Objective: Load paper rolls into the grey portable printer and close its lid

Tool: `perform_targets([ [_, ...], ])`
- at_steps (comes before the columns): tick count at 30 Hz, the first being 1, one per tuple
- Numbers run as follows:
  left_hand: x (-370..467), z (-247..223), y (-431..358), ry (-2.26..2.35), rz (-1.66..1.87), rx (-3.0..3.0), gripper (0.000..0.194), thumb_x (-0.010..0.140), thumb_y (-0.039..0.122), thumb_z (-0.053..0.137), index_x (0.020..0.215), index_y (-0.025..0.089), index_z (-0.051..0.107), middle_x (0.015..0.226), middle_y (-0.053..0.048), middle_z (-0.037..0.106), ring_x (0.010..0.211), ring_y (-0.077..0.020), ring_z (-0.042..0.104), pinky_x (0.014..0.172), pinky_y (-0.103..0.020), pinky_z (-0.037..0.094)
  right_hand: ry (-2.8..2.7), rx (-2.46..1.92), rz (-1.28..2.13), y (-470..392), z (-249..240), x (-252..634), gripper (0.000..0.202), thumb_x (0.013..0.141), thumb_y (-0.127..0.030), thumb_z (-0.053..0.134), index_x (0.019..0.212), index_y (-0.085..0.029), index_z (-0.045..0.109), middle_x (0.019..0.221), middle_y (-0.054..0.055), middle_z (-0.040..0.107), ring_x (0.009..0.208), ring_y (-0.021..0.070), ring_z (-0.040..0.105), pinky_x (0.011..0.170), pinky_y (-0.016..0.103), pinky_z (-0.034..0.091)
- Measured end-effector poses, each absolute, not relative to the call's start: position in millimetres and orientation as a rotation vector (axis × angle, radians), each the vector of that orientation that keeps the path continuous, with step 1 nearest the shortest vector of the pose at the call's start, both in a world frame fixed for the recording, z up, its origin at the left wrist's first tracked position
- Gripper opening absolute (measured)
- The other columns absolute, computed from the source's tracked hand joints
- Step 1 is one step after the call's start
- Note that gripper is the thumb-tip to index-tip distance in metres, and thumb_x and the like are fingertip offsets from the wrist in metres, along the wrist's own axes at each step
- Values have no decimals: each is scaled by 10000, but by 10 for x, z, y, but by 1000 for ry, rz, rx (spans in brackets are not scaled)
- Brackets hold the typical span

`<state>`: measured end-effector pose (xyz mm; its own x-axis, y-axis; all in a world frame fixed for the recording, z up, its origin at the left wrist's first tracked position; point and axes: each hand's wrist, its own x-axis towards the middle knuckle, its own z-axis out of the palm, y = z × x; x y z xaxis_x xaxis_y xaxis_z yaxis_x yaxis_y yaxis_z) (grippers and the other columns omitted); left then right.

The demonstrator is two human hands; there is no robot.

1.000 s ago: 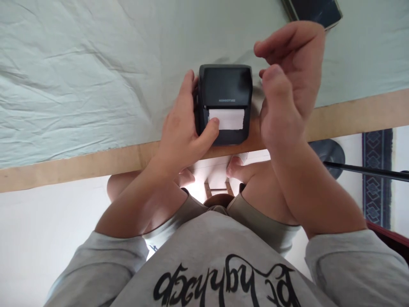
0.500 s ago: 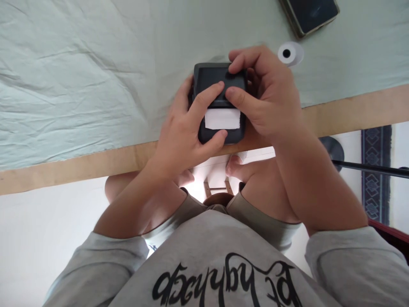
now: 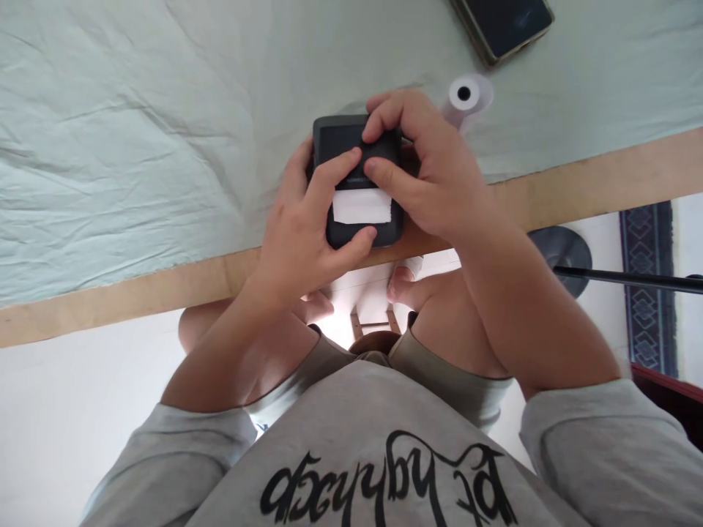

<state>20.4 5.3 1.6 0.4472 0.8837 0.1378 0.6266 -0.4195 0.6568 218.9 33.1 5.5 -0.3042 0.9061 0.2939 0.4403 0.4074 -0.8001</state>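
Note:
A black portable receipt printer [image 3: 343, 139] lies at the table's near edge, with a strip of white paper [image 3: 361, 206] showing across its front part. My left hand [image 3: 307, 212] grips it from the left, fingertips on the dark top and thumb across the front below the paper. From the right, my right hand [image 3: 433, 165] holds the printer, its thumb and index finger on the lid and the other fingers partly hidden behind. Just beyond my right hand stands a white paper roll [image 3: 473, 88] with a dark core hole.
A phone in a case [image 3: 508, 25] lies farther back on the right. The wrinkled pale green cloth [image 3: 137, 146] ends at a bare wooden table edge [image 3: 165, 279]. Below right are a black stand's round base and pole [image 3: 631, 276] and a dark patterned strip [image 3: 649, 293].
The view has shifted, so the printer, paper roll and phone appear farther left. Both hands keep nearly the same hold on the printer, and more of the roll's side shows.

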Motion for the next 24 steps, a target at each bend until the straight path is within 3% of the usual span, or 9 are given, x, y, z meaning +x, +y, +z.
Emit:
perform_targets([
  [4, 194, 21, 57, 1254, 598, 2188, 767, 801, 449, 663, 1490, 360, 337, 1607, -23, 340, 1527, -344, 283, 1211, -604, 363, -1923, -1130, 680, 265, -8, 2165, 222, 916, -235, 477, 1124, -290, 532, 1271, 42, 629, 1376, 200, 499, 1210, 425, 378],
  [8, 164, 56, 48, 1250, 506, 2152, 920, 789, 488, 705, 1560, 390, 214, 1662, 8, 248, 1553, -349, 231, 1242, -596, 325, -1962, -1253, 712, 216, 31, 2197, 350, 905, -305, 490, 1254, -322, 508, 1383, 26, 579, 1371, 235, 515, 1191, 440, 420],
  [13, 124, 34, 0, 1380, 434, 2046, 1203, 716, 610, 799, 1601, 407, 9, 1682, -10, 219, 1512, -412, 317, 1151, -620, 441, -2002, -1291, 708, 223, 66, 2228, 385, 899, -354, 513, 1283, -365, 495, 1396, -3, 590, 1347, 262, 533, 1165, 458, 453],
  [21, 63, -72, -80, 1474, 465, 2128, 1142, 708, 731, 767, 1603, 380, 150, 1640, -42, 327, 1513, -388, 322, 1186, -610, 405, -2045, -1148, 649, 239, 20, 2249, 403, 942, -346, 467, 1312, -188, 473, 1378, 88, 589, 1284, 226, 548, 1135, 451, 447],
  [24, 62, -41, -74, 1484, 484, 2134, 1102, 687, 747, 776, 1580, 386, 240, 1622, -28, 363, 1498, -377, 350, 1219, -598, 354, -2059, -1146, 634, 249, -8, 2263, 382, 944, -346, 462, 1302, -211, 475, 1386, 79, 583, 1302, 246, 543, 1137, 458, 448],
])
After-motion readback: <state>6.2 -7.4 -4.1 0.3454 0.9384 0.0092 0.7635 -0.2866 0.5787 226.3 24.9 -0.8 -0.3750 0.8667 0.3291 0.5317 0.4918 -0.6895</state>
